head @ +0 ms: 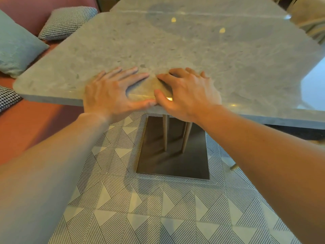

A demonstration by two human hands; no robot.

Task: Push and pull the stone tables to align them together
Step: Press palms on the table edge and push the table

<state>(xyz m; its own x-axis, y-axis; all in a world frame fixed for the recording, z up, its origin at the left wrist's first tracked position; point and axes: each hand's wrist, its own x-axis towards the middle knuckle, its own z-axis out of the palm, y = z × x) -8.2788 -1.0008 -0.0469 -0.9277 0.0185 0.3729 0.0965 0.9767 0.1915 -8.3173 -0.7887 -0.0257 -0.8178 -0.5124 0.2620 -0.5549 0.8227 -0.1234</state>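
Note:
A grey stone table [175,50] fills the middle of the head view, its near edge facing me. A second stone table [202,5] lies behind it, the two tops meeting along a seam at the far side, with the near top jutting out further left. My left hand [112,90] lies flat on the near table's front edge, fingers spread, thumb along the rim. My right hand [186,92] rests beside it on the same edge, fingers slightly curled, thumb touching the left thumb. Neither hand wraps around anything.
A dark metal base plate [175,164] with thin legs stands under the near table on patterned floor tiles [149,208]. A red bench [26,131] with a teal cushion [15,46] and houndstooth cushions [66,22] runs along the left. A chair [311,20] stands at the far right.

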